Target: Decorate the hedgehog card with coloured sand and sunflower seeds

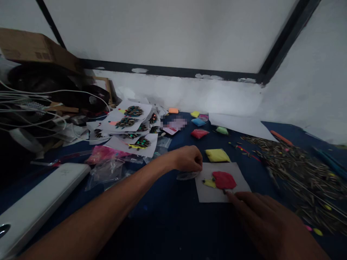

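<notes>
A small white sheet of paper (217, 196) lies on the dark blue table cover. On it is a flat clay hedgehog shape with a red body (224, 180) and a yellow-green head (209, 183) with dark dots. My left hand (189, 159) is a closed fist at the sheet's upper left corner; what its fingers hold, if anything, is hidden. Beneath it lies a clear plastic wrapper (187, 176). My right hand (262, 213) reaches in from the lower right with fingers stretched out, a fingertip at a small dark piece (224, 191) under the red body.
A yellow clay packet (217, 155) lies behind the sheet, with red (200, 134) and blue (198, 122) packets farther back. Loose thin sticks (292, 166) cover the right side. Finished hedgehog sheets (127, 119) are piled left, near plastic bags (105, 169) and a white device (48, 202).
</notes>
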Action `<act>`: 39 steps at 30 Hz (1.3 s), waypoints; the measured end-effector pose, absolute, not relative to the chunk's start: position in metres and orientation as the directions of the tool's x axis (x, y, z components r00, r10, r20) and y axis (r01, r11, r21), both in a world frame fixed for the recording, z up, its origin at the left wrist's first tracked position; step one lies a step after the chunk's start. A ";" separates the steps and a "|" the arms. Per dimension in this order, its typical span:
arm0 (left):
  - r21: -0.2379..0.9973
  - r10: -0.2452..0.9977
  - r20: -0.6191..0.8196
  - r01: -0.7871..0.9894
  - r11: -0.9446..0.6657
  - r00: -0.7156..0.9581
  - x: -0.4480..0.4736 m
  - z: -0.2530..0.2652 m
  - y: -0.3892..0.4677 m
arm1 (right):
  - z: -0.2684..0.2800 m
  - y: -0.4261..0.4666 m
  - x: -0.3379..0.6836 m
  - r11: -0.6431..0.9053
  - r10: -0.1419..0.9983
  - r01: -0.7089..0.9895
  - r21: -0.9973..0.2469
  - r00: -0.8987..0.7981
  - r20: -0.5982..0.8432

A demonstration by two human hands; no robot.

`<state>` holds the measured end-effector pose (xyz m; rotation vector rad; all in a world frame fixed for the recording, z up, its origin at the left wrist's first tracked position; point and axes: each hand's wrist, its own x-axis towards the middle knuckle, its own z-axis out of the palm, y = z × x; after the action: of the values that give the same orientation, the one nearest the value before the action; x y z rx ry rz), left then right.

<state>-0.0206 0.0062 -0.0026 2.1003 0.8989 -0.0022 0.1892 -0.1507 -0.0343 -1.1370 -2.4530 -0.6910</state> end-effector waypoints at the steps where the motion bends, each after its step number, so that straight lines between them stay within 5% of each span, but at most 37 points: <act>1: 0.691 0.600 -0.297 0.601 -0.402 0.742 -0.020 -0.003 0.006 | -0.033 -0.149 0.187 0.555 0.607 0.784 0.278 -0.610 0.509; 13: 0.854 0.622 -0.200 0.446 -0.268 0.757 -0.021 0.000 0.008 | -0.028 -0.149 0.188 0.570 0.636 0.809 0.144 -0.545 0.546; 20: 0.977 0.681 -0.051 0.176 -0.117 0.731 -0.010 0.008 -0.010 | -0.005 -0.137 0.177 0.463 0.794 0.849 -0.256 -0.270 0.544; 26: 0.995 0.711 -0.056 0.099 -0.019 0.701 -0.001 0.013 -0.024 | 0.010 -0.121 0.156 0.293 0.941 0.728 -0.619 -0.104 0.323; 31: 0.998 0.676 -0.057 0.024 0.058 0.735 -0.002 0.013 -0.025 | 0.016 -0.112 0.153 0.187 0.982 0.584 -0.790 -0.106 0.154; 39: 0.968 0.528 -0.123 -0.015 0.250 0.841 -0.011 0.005 -0.013 | 0.011 -0.106 0.168 0.175 0.981 0.486 -0.856 -0.008 0.196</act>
<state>-0.0115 -0.0129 0.0053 1.2756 0.4759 0.3890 0.1684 -0.1063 0.0114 -1.4294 -1.6189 0.7485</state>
